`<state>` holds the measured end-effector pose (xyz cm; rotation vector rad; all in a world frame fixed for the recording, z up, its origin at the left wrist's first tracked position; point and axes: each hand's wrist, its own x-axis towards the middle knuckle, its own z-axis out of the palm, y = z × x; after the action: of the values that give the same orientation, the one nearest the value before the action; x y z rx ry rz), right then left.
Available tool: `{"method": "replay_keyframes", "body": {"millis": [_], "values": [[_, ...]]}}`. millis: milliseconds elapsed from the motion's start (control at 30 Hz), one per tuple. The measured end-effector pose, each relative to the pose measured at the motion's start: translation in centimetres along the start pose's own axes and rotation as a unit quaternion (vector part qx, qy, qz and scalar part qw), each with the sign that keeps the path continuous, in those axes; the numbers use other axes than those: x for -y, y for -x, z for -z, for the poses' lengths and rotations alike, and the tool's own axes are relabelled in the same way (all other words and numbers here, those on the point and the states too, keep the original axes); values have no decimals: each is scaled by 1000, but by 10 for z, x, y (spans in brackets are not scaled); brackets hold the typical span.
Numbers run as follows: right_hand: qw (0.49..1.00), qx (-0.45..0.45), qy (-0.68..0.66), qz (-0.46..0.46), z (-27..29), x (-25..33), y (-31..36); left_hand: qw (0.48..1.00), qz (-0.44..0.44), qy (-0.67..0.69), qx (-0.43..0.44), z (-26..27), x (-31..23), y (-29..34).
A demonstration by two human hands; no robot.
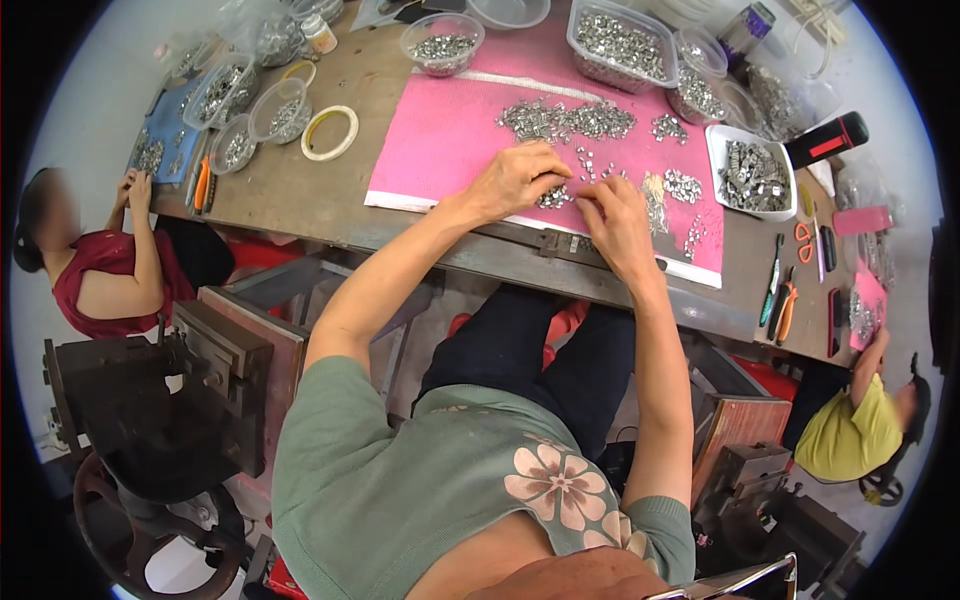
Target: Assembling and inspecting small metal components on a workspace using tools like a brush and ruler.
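Near the front edge of a pink mat (430,150), my left hand (520,182) is bent with thumb and fingertips pressed together. Just right of it, my right hand (615,218) is closed in a similar pinch, fingertips close to the left ones. Whatever either pinch holds is too small to make out. Small shiny metal pieces (553,197) lie under and beside my fingertips. Beyond my hands spreads a larger heap of metal pieces (565,120), with smaller groups of metal pieces (683,186) to the right.
A white tub (716,150) of metal parts stands right of the mat; a clear container (575,60) of pieces sits behind. Pliers (787,312) and red scissors (803,242) lie at right. A tape roll (309,148) lies left. Two other people sit at either side.
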<state>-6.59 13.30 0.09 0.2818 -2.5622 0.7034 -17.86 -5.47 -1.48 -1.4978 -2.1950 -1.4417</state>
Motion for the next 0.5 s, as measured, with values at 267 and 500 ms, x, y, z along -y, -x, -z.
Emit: {"method": "replay_keyframes", "body": {"millis": [267,500], "values": [[996,40,82,-4,-9,2,-2,983,132,126,-2,7,-6,2],[994,58,91,1,-5,5,-7,948,230,214,-56,18,-1,7]]}}
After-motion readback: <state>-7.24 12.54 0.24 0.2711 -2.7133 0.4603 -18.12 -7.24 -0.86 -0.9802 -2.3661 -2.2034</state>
